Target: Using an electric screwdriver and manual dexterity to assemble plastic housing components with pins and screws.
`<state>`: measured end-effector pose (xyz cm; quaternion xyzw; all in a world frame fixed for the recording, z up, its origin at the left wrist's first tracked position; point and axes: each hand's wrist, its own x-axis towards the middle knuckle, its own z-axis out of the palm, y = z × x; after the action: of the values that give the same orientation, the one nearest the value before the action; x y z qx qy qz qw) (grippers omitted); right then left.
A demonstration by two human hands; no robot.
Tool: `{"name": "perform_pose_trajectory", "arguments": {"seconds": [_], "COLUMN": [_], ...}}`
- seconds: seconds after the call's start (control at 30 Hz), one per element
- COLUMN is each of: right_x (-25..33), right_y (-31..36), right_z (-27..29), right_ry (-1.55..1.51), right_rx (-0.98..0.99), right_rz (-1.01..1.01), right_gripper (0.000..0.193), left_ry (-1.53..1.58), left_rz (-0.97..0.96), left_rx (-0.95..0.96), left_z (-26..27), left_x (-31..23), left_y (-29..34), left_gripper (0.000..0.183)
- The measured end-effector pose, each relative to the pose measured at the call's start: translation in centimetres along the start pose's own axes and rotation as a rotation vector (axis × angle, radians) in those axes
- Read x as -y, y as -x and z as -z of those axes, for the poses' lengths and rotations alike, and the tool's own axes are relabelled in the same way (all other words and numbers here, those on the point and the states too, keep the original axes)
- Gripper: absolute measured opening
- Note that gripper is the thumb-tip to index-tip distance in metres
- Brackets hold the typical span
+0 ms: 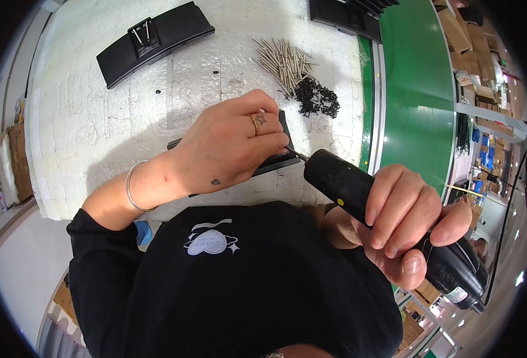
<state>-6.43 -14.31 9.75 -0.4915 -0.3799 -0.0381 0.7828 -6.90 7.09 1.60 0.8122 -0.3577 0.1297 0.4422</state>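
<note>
My right hand (pixel 403 218) is wrapped round a black electric screwdriver (pixel 338 181), tilted so that its thin bit points up and left. Beside the tip of that bit, the fingers of my left hand (pixel 233 140) are curled and pinched together. Whatever lies between those fingertips is hidden. Beneath my left hand is a black plastic part (pixel 273 165), mostly covered, with its edges showing on both sides. Farther off on the table lie a pile of long silvery metal pins (pixel 280 62) and a heap of small black screws (pixel 316 98).
A curved black panel (pixel 183 37) with metal pins in its bracket lies at the far left on the white padded table cover (pixel 120 113). More black panels (pixel 350 21) sit at the far right. Past the table edge runs a green surface (pixel 415 89). A cable trails from the screwdriver.
</note>
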Motion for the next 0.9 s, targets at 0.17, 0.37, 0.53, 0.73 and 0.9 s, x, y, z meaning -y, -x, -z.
{"name": "perform_pose_trajectory", "arguments": {"seconds": [0.17,0.37,0.53,0.73,0.9], "right_x": [-0.2,-0.7,-0.8,-0.8,-0.5], "right_y": [-0.3,0.2,0.7,1.0,1.2], "right_z": [-0.2,0.1,0.1,0.8,0.7], "right_ry": [-0.090,-0.067,0.086,0.078,0.081], "right_rx": [-0.029,-0.037,-0.038,-0.099,-0.079], "right_rz": [0.045,0.071,-0.007,0.000,-0.009], "right_gripper": [0.028,0.027,0.025,0.025,0.025], "left_ry": [0.060,0.081,0.026,-0.590,-0.680], "left_rz": [-0.013,0.016,0.083,0.157,0.207], "left_rx": [0.000,0.047,0.049,0.199,0.412], "left_z": [0.3,0.3,0.4,2.4,2.1], "left_x": [-0.1,0.4,1.6,10.1,11.8], "left_y": [0.0,0.0,-1.5,-5.5,-6.9], "left_gripper": [0.024,0.019,0.020,0.011,0.008]}}
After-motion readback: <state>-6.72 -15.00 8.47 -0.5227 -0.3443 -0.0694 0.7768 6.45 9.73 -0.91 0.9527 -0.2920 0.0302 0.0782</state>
